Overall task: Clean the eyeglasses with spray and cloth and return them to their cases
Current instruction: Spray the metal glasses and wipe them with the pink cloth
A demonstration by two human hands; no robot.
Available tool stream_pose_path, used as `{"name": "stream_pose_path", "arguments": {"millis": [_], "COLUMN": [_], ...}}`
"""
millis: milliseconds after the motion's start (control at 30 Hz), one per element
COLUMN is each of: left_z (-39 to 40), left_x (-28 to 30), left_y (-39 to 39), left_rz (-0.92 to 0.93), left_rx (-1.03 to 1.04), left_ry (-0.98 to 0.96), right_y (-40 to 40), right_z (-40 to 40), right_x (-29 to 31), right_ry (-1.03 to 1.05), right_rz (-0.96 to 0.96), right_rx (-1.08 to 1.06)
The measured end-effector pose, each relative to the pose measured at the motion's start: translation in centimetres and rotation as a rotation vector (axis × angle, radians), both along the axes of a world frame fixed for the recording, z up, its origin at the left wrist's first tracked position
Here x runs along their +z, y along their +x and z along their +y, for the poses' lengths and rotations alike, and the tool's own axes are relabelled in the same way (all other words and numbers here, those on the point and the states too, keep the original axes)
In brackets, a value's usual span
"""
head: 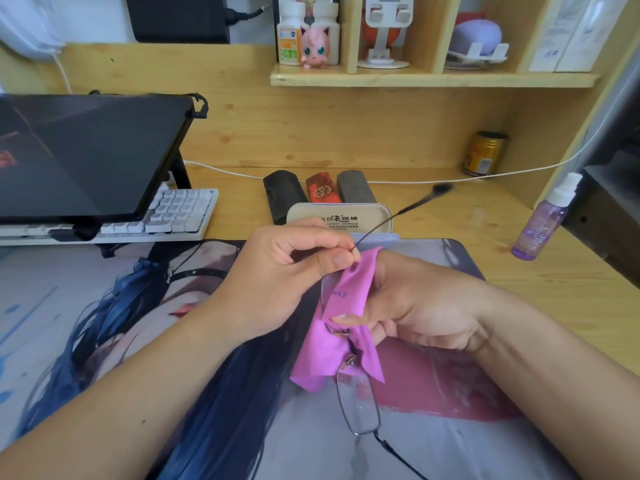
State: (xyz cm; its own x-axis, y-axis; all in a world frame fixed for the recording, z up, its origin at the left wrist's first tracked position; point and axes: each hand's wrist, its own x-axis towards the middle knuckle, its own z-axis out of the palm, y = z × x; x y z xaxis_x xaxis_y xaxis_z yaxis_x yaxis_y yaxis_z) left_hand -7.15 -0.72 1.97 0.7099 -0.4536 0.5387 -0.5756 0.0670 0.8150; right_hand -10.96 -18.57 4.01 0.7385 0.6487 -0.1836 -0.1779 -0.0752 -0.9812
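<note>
Pinching the thin, wire-framed rimless eyeglasses [358,400] at their hinge, the left hand [277,285] steadies this light, fragile frame between both hands while the right hand [422,306] presses the soft pink microfibre cloth [341,327] around one lens.

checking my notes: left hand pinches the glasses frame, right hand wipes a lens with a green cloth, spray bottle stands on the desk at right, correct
Not quite: the head view shows the cloth is pink, not green. The rest holds: the left hand pinches the eyeglasses, the right hand wipes, and the spray bottle stands on the desk at right.
</note>
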Motion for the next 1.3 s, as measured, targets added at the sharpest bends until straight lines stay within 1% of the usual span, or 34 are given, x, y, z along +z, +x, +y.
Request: {"name": "stream_pose_path", "arguments": {"millis": [100, 233, 400, 500, 567, 633, 733, 833, 967, 1100, 1167, 1233, 1300], "left_z": [0.2, 0.2, 0.1, 0.0, 0.0, -0.2, -0.5, -0.6, -0.4, -0.9, -0.9, -0.4, 0.2], "left_x": [0.2, 0.3, 0.2, 0.0, 0.1, 0.1, 0.2, 0.4, 0.6, 0.5, 0.3, 0.2, 0.4], "left_y": [0.0, 0.1, -0.1, -0.3, -0.4, -0.5, -0.7, -0.7, -0.2, -0.6, -0.5, -0.2, 0.1], "left_rz": [-0.003, 0.003, -0.034, -0.084, -0.109, -0.135, -0.126, -0.083, 0.008, 0.192, 0.159, 0.088, -0.004], "left_rx": [-0.016, 0.001, 0.044, 0.074, 0.092, 0.133, 0.191, 0.227, 0.24, 0.183, 0.203, 0.234, 0.262], "left_ry": [-0.022, -0.041, 0.001, 0.02, 0.004, -0.005, -0.018, -0.041, -0.1, -0.273, -0.257, -0.241, -0.227], "right_y": [0.0, 0.1, -0.2, -0.4, -0.5, -0.6, -0.5, -0.1, -0.1, -0.2, -0.2, 0.0, 0.2], "right_z": [-0.4, -0.3, 0.1, 0.5, 0.7, 1.0, 1.3, 1.4, 1.6, 2.1, 2.0, 1.4, 0.7], "right_x": [0.2, 0.0, 0.0, 0.0, 0.0, 0.0, 0.1, -0.2, -0.2, -0.2, -0.1, 0.0, 0.1], "right_ry": [0.114, 0.138, 0.103, 0.045, 0.016, 0.037, 0.111, 0.185, 0.211, 0.344, 0.356, 0.344, 0.301], "right_rz": [0.114, 0.153, 0.146, 0.08, 0.032, 0.015, 0.021, 0.037, 0.023, 0.103, 0.095, 0.08, 0.054], "right_rx": [0.087, 0.047, 0.014, -0.009, -0.066, -0.129, -0.221, -0.318, -0.454, -0.536, -0.542, -0.531, -0.448]}}
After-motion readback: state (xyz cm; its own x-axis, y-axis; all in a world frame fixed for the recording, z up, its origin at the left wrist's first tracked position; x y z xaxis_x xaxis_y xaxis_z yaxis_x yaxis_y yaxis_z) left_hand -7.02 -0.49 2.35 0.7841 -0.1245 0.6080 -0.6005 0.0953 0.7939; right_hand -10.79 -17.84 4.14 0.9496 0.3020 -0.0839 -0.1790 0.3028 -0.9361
